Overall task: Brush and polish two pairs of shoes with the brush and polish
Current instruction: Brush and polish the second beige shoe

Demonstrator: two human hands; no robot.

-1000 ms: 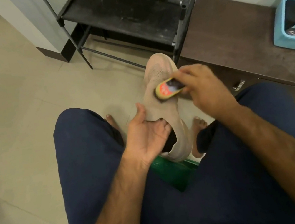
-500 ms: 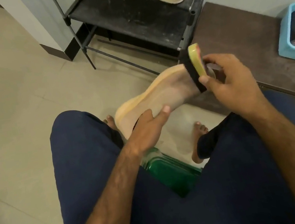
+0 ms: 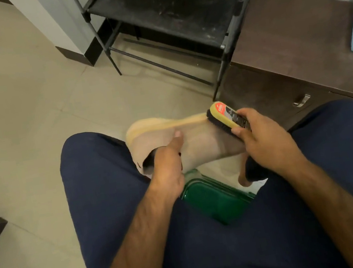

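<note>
Right hand (image 3: 265, 142) curled round yellow-backed brush (image 3: 226, 117), bristles against toe end of beige shoe (image 3: 201, 146), left hand (image 3: 167, 168) gripping shoe at its opening, thumb along the side, shoe turned sideways between the knees, green plastic object (image 3: 214, 200) beneath, black shoe rack (image 3: 162, 12) beyond

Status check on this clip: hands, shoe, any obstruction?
Left hand grips beige shoe at its opening, thumb on the side. Right hand holds brush, bristles against the shoe near the sole edge. Nothing blocking.
</note>
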